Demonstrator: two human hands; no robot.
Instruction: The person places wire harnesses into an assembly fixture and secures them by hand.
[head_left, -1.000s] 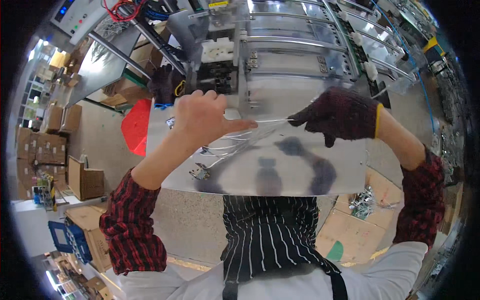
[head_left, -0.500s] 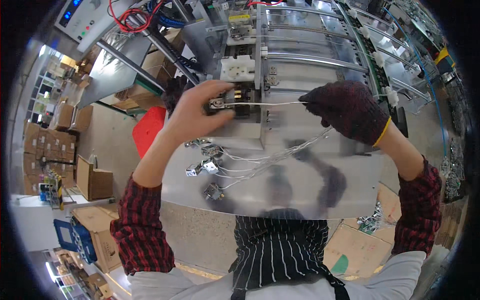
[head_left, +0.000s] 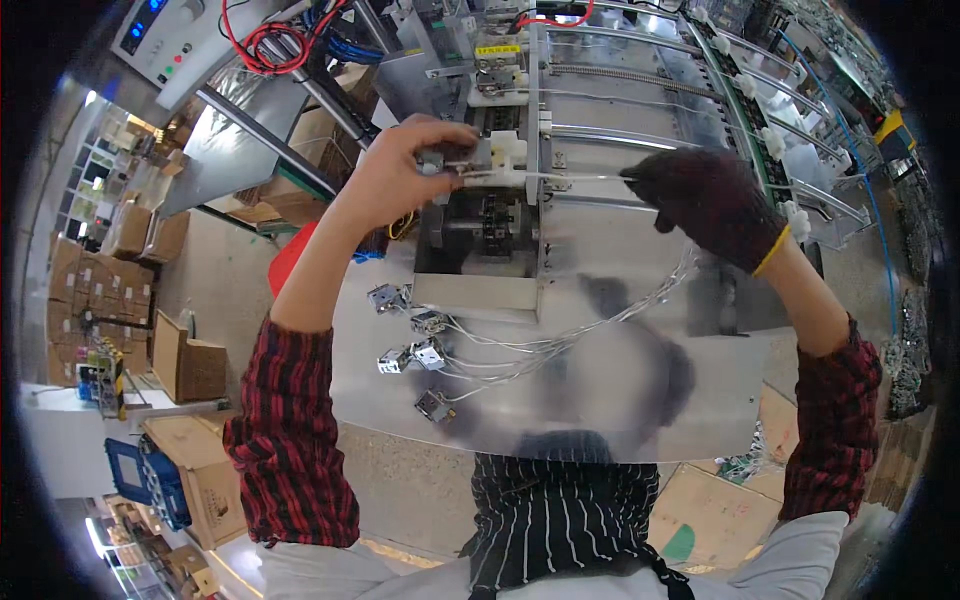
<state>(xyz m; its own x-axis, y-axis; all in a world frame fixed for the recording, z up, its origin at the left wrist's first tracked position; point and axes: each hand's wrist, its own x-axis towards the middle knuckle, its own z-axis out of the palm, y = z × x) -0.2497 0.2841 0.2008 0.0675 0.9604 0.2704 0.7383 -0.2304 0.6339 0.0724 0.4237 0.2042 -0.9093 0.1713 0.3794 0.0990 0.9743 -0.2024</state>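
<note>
My bare left hand pinches a small metal housing between thumb and fingers, at the left side of a white fixture block. A thin pale wire runs from there across the block to the right. My right hand, in a dark knitted glove with a yellow cuff edge, is closed on the wire's other stretch and holds it nearly straight. Below the block lies a dark chain track. Several similar metal housings with pale wires rest on the metal tabletop.
Metal rails cross the machine bed toward a green toothed strip. A control box and red cable coil stand at far left. A red stool is partly behind my left forearm. Cardboard boxes line the left side.
My left hand has moved away from me along the track, up to the white block, and its fingers have closed in. The right hand still holds the wire. The whole view has shifted slightly.
</note>
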